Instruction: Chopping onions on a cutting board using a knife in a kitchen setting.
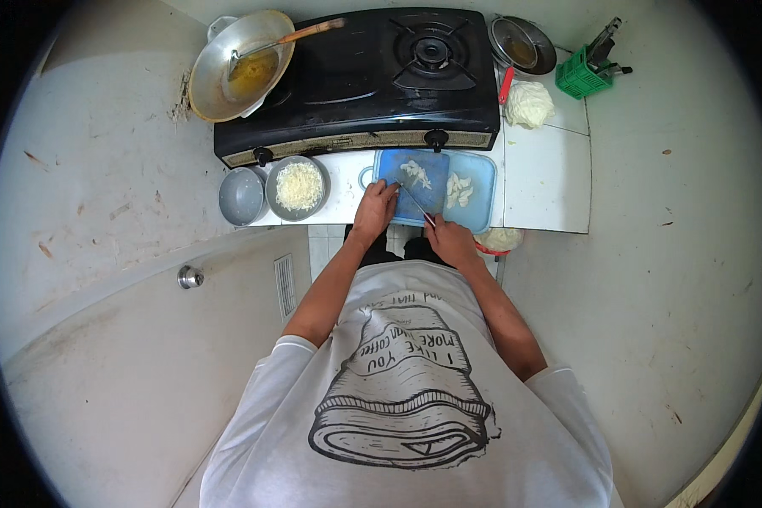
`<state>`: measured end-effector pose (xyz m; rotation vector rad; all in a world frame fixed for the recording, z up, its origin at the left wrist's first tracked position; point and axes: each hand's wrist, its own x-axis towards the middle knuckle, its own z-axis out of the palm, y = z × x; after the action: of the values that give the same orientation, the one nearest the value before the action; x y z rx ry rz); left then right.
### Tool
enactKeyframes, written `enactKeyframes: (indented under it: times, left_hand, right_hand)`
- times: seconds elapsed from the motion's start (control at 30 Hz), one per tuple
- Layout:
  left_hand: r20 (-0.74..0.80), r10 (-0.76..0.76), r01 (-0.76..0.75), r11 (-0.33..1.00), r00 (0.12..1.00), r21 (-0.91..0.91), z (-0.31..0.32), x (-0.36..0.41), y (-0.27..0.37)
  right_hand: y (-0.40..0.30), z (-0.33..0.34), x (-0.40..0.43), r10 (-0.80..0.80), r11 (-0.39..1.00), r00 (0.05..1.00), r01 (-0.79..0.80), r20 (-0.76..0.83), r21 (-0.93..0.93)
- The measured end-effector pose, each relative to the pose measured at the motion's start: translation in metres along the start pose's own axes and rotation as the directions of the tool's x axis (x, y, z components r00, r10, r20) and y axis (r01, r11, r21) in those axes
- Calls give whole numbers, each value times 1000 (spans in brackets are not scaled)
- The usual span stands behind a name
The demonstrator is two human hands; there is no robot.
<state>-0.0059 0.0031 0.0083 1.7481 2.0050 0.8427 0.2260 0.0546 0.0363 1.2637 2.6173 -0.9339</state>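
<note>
My right hand (452,241) is closed around the dark handle of a knife (417,201), whose blade slants up to the left over a blue cutting board (413,166). My left hand (377,206) rests at the board's left edge, its fingertips by the blade's tip; whether they hold a small piece cannot be told. Just beyond the blade lie thin whitish slices (417,173) on the darker blue part of the board. More pale pieces (459,190) lie on the light blue part at the right.
Left of the board stand a grey bowl of chopped white food (298,186) and another grey bowl (242,197). Behind is a black gas stove (355,76) with a wok of oil (209,82). A cabbage (529,105), pans (541,44) and a green utensil basket (571,77) are at right.
</note>
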Motion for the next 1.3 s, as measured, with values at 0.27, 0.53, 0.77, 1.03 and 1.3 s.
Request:
enactKeyframes:
  times: [0.27,0.53,0.77,1.03,1.3]
  left_hand:
    - [4,-46,46,999,999,16,1,-1,-2]
    - [-19,-32,32,999,999,-6,2,-2,0]
    - [6,-36,36,999,999,-12,-2,1,2]
    - [29,-32,32,999,999,4,-3,2,1]
    - [25,-67,68,998,997,-11,-2,1,0]
  right_hand:
    - [-8,16,22,-15,1000,998,15,-53,1]
    - [13,10,0,-33,999,998,33,-60,-15]
    - [12,9,-7,7,999,998,-5,-63,32]
    - [7,2,16,-62,998,997,63,-45,24]
    - [11,8,11,-72,997,996,72,-56,-9]
